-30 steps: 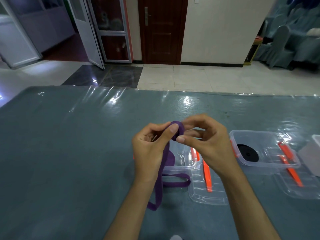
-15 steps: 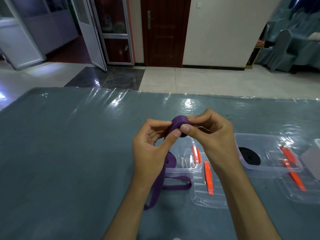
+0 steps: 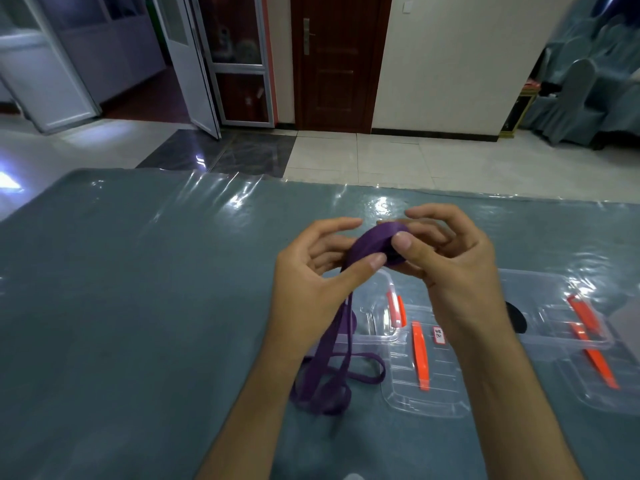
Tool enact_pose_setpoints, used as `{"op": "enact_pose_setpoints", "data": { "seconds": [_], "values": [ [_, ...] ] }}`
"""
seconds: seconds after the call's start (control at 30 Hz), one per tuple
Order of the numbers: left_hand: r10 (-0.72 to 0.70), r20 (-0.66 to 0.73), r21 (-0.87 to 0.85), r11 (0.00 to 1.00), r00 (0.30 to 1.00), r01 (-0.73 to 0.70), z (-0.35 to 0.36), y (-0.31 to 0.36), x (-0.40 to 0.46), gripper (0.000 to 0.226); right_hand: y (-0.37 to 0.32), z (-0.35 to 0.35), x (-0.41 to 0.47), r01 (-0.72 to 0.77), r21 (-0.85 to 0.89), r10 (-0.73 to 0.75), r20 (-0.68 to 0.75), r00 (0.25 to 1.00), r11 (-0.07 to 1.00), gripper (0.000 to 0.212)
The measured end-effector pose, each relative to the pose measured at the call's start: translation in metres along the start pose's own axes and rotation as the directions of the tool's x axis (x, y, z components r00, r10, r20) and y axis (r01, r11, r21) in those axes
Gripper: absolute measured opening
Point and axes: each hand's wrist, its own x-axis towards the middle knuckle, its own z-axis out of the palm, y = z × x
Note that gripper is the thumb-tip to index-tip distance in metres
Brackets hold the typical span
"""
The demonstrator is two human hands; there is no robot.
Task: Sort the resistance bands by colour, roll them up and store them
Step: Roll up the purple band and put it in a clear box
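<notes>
Now | hands [image 3: 381, 268] pinch purple band [image 3: 374, 245]; tail [image 3: 332, 368] hangs to table [image 3: 138, 306]

A small white red-edged label [image 3: 439, 335] sits on the clear plastic lid [image 3: 426, 393]; its handwriting is illegible.

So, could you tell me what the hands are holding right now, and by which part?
Both hold the purple resistance band at its rolled end: right hand pinches the roll, left hand the strip beside it.

Bare table [image 3: 138, 289] leftward; clear boxes [image 3: 377, 327] crowd the right.
</notes>
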Motion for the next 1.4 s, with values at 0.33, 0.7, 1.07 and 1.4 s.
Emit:
{"op": "enact_pose_setpoints", "data": {
  "seconds": [0.33, 0.7, 1.07, 1.4],
  "values": [
    [-0.032, -0.004, -0.103, 0.994, 0.999, 0.031, -0.004, 0.006, 0.004, 0.026, 0.012, 0.017, -0.006, 0.007, 0.104, -0.004, -0.03, 1.0, 0.995, 0.014],
    [0.131, -0.05, -0.09, 0.987, 0.99, -0.135, -0.005, 0.007, 0.001, 0.031, 0.009, 0.009, -0.013, 0.096, 0.017, -0.096, 0.011, 0.995, 0.995, 0.016],
    [0.095, -0.033, -0.12, 0.988, 0.995, -0.098, -0.004, 0.001, 0.002, 0.028, -0.001, 0.009, -0.004, 0.089, -0.141, -0.095, -0.036, 0.995, 0.986, 0.028],
    [0.246, -0.148, -0.051, 0.965, 0.958, -0.256, -0.003, 0.002, 0.002, 0.025, 0.02, 0.014, -0.016, -0.011, -0.035, 0.012, 0.004, 1.0, 0.999, 0.043]
  ]
}}
